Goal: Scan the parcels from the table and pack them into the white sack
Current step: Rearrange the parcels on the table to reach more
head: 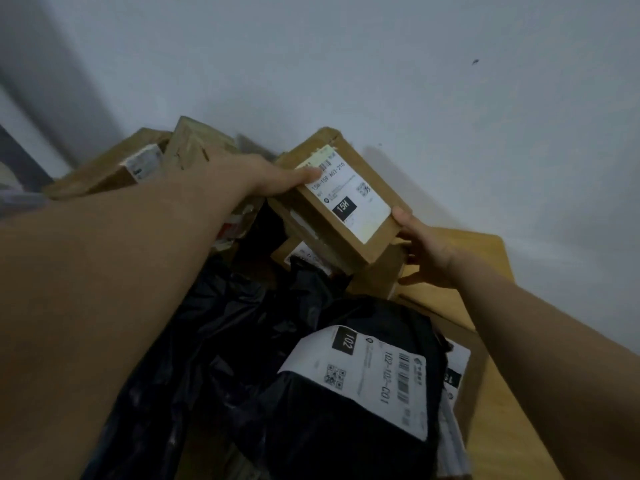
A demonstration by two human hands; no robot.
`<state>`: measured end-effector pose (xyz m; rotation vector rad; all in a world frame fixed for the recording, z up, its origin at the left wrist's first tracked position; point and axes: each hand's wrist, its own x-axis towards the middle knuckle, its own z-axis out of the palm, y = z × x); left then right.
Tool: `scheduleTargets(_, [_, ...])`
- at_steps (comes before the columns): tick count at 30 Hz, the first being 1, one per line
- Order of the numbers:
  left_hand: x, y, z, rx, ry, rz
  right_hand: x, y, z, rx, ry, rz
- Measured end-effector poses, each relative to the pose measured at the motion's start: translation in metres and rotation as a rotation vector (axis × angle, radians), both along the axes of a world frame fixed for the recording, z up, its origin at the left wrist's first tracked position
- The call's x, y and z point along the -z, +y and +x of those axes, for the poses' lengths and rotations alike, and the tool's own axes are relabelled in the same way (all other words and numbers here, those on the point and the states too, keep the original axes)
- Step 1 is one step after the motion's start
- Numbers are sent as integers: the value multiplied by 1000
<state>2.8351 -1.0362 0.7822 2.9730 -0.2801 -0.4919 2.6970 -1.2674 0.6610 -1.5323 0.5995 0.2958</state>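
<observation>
Parcel in brown cardboard (372, 233) sits tilted atop the heap at the far side of the worktop (519, 427), label facing you. Your left hand (277, 178) grips its far-left edge and your right hand (426, 251) its near-right corner. No scanner or white sack shows. The black bagged parcel (329, 445) near you and the boxes (104, 174) far left still wait, so most of the work looks left to do.

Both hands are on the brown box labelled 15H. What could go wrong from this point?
1. The left grip has its thumb on the label of the brown box, right by the barcode; it might block a scan.
2. The right grip holds only the near corner, so the box could slip or twist.
3. Other boxes lie packed under it; lifting may shift the pile.
</observation>
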Motion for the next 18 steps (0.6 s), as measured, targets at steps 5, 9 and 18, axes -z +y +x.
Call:
scheduleTargets(5, [20,38,-49,-18,17,-21,1,24,-36,-32,42,-24])
scheduleTargets(9, [49,66,-91,-37,52,-46,-1,46,-64,-52,77,-57])
scheduleTargets(18, [50,140,-133,-124,-64,-261,-19,92,-90,-307,185,-144])
